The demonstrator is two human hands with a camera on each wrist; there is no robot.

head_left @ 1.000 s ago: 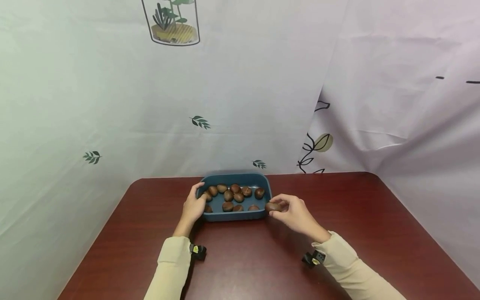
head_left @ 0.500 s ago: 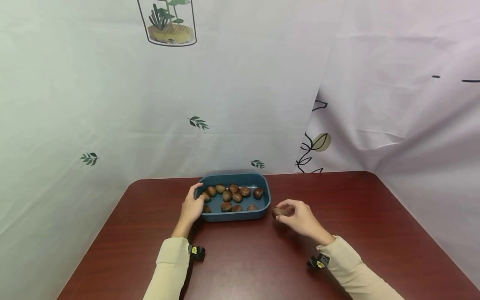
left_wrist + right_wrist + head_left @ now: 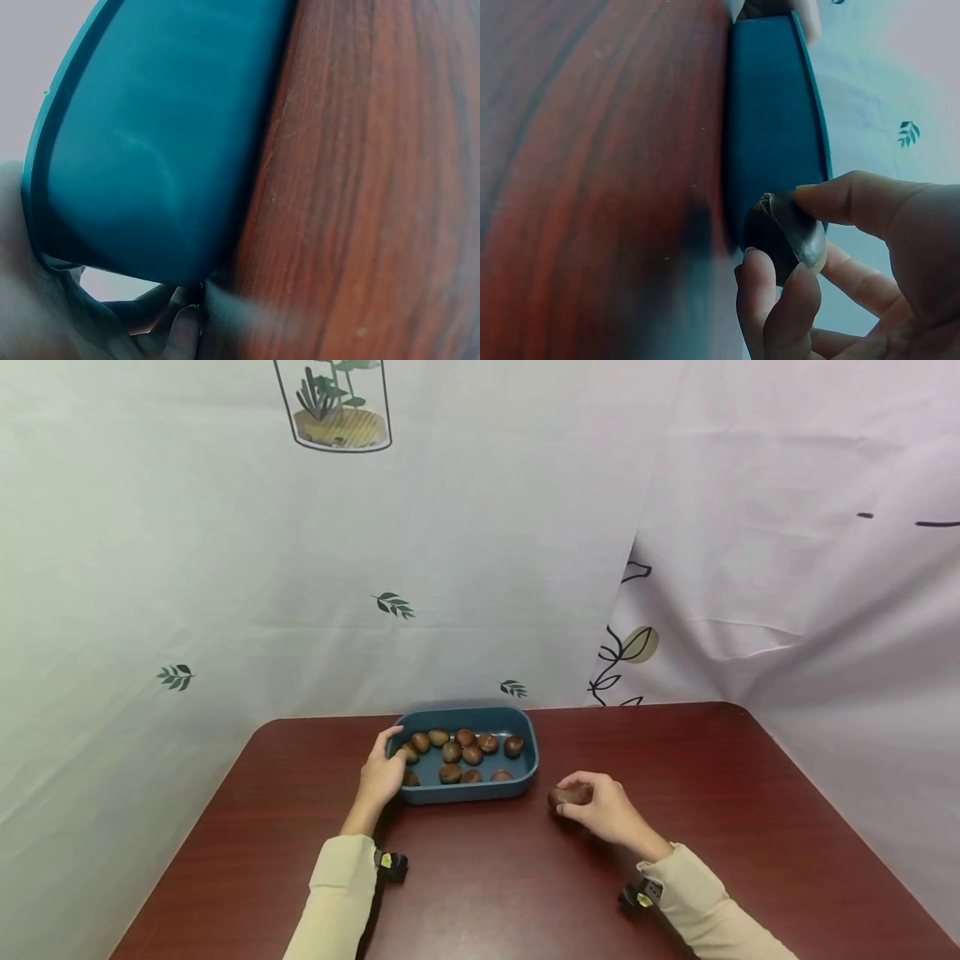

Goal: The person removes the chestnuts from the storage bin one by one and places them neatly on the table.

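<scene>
A blue plastic bin [image 3: 465,791] stands toward the back of the table with several brown chestnuts [image 3: 451,773] lying in it. My left hand [image 3: 381,775] grips its left wall, thumb over the rim and fingers around the outside; the left wrist view shows the bin's long side [image 3: 165,150] close up. To the right of the bin, my right hand [image 3: 603,806] pinches one chestnut [image 3: 784,236] between thumb and fingers, just above the table. In the right wrist view the chestnut's dark, shiny shell shows, and the fingers cover part of it.
The dark red wooden table [image 3: 465,877] reaches back to a pale cloth backdrop [image 3: 480,527] printed with leaves. A small camera [image 3: 392,866] sits on the left wrist and another camera [image 3: 640,895] on the right wrist.
My right hand has moved right and toward me with the chestnut, away from the bin's right front corner. The left hand keeps its grip on the bin, which stays in place.
</scene>
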